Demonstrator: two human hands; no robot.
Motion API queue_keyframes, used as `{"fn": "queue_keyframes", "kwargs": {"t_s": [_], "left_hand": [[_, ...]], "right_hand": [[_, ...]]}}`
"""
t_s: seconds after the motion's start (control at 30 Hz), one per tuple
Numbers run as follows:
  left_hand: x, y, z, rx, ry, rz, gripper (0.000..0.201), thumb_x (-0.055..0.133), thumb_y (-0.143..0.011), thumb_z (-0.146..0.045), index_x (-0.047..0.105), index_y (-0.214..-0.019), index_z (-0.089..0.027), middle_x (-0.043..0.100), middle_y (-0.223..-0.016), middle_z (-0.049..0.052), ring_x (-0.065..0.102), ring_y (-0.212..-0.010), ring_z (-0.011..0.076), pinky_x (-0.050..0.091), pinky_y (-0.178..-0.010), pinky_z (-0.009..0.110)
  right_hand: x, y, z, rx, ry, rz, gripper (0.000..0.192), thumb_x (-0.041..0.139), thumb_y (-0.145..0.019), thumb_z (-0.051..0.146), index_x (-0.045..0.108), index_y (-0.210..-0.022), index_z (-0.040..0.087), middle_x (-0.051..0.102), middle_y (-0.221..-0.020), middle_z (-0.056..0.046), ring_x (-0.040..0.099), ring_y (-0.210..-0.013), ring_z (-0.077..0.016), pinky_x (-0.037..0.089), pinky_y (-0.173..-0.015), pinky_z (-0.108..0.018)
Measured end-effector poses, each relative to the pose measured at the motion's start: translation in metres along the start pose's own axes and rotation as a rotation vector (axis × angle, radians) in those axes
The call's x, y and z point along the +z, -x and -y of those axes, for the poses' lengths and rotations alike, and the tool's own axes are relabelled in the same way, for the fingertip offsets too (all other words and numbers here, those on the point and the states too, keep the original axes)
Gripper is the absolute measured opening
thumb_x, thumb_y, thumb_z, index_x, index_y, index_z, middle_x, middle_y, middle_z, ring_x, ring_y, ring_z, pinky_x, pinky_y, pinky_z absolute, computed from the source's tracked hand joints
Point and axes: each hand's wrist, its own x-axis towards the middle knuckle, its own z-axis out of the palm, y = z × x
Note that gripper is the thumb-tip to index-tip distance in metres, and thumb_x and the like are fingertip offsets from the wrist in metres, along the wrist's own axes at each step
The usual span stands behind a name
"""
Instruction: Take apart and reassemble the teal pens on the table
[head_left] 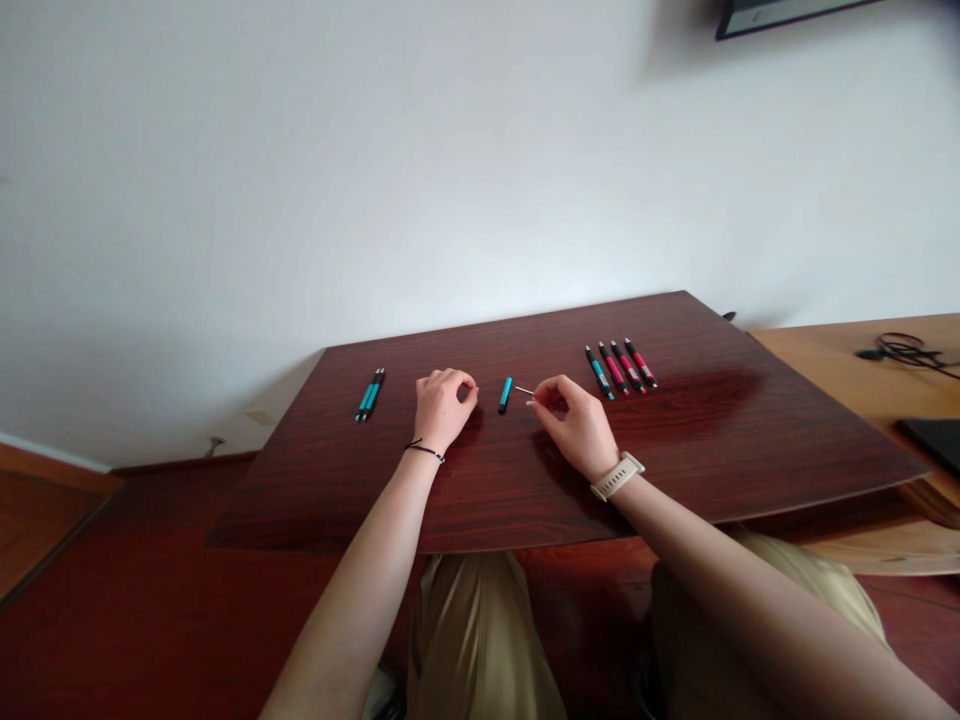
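Observation:
A teal pen barrel (506, 393) with a black end lies on the dark wooden table (465, 510) between my hands, touched by neither. My right hand (576, 425), with a pale watch strap at the wrist, pinches a thin, silvery pen refill (524, 390) that points left towards the barrel. Left of the barrel, my left hand (444, 408) has its thumb and forefinger pressed together in a ring. Whatever may be between those fingertips is hidden. Two teal pens (369, 396) lie side by side beyond my left hand.
At the back right lie another teal pen (599, 374) and three pink pens (628, 366) in a row. A lighter wooden desk (817, 375) adjoins on the right, bearing a black cable (907, 350) and a dark flat object (934, 442). A white wall (450, 180) rises behind.

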Motion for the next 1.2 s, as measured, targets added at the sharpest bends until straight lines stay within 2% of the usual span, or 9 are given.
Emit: {"fn": "queue_keyframes", "kwargs": {"t_s": [0.1, 0.23, 0.6, 0.67, 0.77, 0.83, 0.9, 1.03, 1.2], "left_hand": [[0.005, -0.002, 0.005, -0.014, -0.005, 0.03, 0.007, 0.075, -0.093, -0.023, 0.073, -0.087, -0.025, 0.077, -0.106, 0.007, 0.064, -0.109, 0.0293, 0.042, -0.096, 0.047], [0.011, -0.003, 0.01, -0.049, 0.01, 0.082, 0.01, 0.077, -0.092, -0.025, 0.075, -0.082, -0.024, 0.076, -0.106, 0.007, 0.062, -0.109, 0.0297, 0.041, -0.099, 0.05], [0.014, -0.002, 0.013, -0.086, -0.015, 0.101, 0.007, 0.076, -0.091, -0.025, 0.077, -0.085, -0.025, 0.076, -0.106, 0.009, 0.063, -0.109, 0.032, 0.043, -0.099, 0.053], [0.012, -0.002, 0.012, -0.091, -0.016, 0.092, 0.002, 0.076, -0.091, -0.024, 0.077, -0.09, -0.025, 0.075, -0.108, 0.009, 0.063, -0.11, 0.0327, 0.044, -0.099, 0.053], [0.004, -0.001, 0.006, -0.084, -0.021, 0.018, 0.01, 0.072, -0.092, -0.019, 0.075, -0.1, -0.024, 0.074, -0.115, 0.009, 0.063, -0.114, 0.033, 0.045, -0.1, 0.052], [-0.003, -0.001, -0.002, -0.023, 0.002, -0.042, 0.014, 0.068, -0.094, -0.017, 0.074, -0.105, -0.024, 0.074, -0.117, 0.009, 0.063, -0.116, 0.0315, 0.046, -0.1, 0.05], [-0.009, 0.0, -0.012, 0.094, 0.061, -0.041, 0.012, 0.065, -0.099, -0.019, 0.072, -0.107, -0.024, 0.073, -0.115, 0.008, 0.063, -0.114, 0.0283, 0.048, -0.1, 0.046], [-0.01, 0.002, -0.034, 0.345, 0.168, 0.082, 0.01, 0.062, -0.105, -0.026, 0.071, -0.106, -0.024, 0.073, -0.113, 0.007, 0.065, -0.111, 0.0237, 0.051, -0.102, 0.042], [-0.002, 0.004, -0.048, 0.428, 0.151, 0.165, 0.007, 0.065, -0.104, -0.027, 0.071, -0.105, -0.024, 0.075, -0.113, 0.007, 0.066, -0.111, 0.0244, 0.052, -0.098, 0.042]], "right_hand": [[0.002, 0.001, -0.001, 0.002, -0.005, 0.019, 0.006, 0.067, -0.097, 0.03, 0.065, -0.098, 0.025, 0.074, -0.096, -0.006, 0.07, -0.085, -0.0243, 0.058, -0.083, -0.039], [0.003, 0.003, -0.004, 0.008, -0.012, 0.028, 0.006, 0.067, -0.097, 0.03, 0.066, -0.099, 0.025, 0.075, -0.097, -0.006, 0.071, -0.086, -0.0241, 0.059, -0.085, -0.04], [0.003, 0.003, -0.005, 0.015, -0.021, 0.044, 0.005, 0.066, -0.096, 0.028, 0.066, -0.1, 0.025, 0.075, -0.098, -0.006, 0.072, -0.087, -0.0244, 0.059, -0.084, -0.04], [0.003, 0.003, -0.004, 0.014, -0.019, 0.043, 0.005, 0.065, -0.096, 0.029, 0.065, -0.1, 0.025, 0.076, -0.097, -0.006, 0.072, -0.086, -0.0244, 0.059, -0.084, -0.04], [0.002, 0.003, -0.003, 0.018, -0.015, 0.042, 0.006, 0.065, -0.096, 0.03, 0.066, -0.101, 0.025, 0.076, -0.098, -0.006, 0.073, -0.087, -0.0244, 0.059, -0.085, -0.04], [0.003, 0.002, -0.003, 0.031, -0.02, 0.047, 0.007, 0.066, -0.096, 0.03, 0.065, -0.101, 0.025, 0.077, -0.098, -0.005, 0.073, -0.087, -0.0244, 0.06, -0.085, -0.04], [0.004, 0.002, -0.004, 0.04, -0.03, 0.051, 0.008, 0.066, -0.096, 0.031, 0.065, -0.103, 0.026, 0.077, -0.098, -0.005, 0.074, -0.088, -0.0246, 0.06, -0.086, -0.041], [0.006, 0.002, -0.007, 0.038, -0.055, 0.049, 0.01, 0.065, -0.097, 0.032, 0.065, -0.104, 0.026, 0.078, -0.1, -0.005, 0.075, -0.09, -0.0244, 0.061, -0.087, -0.04], [0.008, 0.001, -0.009, 0.041, -0.084, 0.063, 0.014, 0.067, -0.097, 0.034, 0.066, -0.108, 0.026, 0.078, -0.101, -0.006, 0.076, -0.091, -0.0246, 0.062, -0.088, -0.041]]}}
